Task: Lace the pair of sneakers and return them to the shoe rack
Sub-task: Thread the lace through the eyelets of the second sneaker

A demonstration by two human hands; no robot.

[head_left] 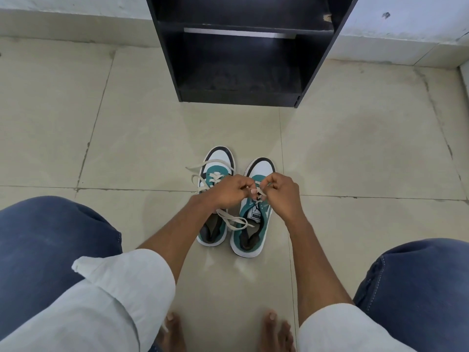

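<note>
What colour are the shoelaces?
The shoelaces are off-white, cream-coloured; the head view shows them best.

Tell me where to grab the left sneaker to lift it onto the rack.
Grip the left sneaker at its heel collar, coming from above and behind. The open mouth faces up toward you and the toe points at the rack. Gather its loose laces first; they trail on the floor.

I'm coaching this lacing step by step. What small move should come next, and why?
Probably pull the lace snug on the right sneaker: both the left hand and the right hand pinch it above the eyelets. The left sneaker has loose lace ends, and the shoe rack waits.
</note>
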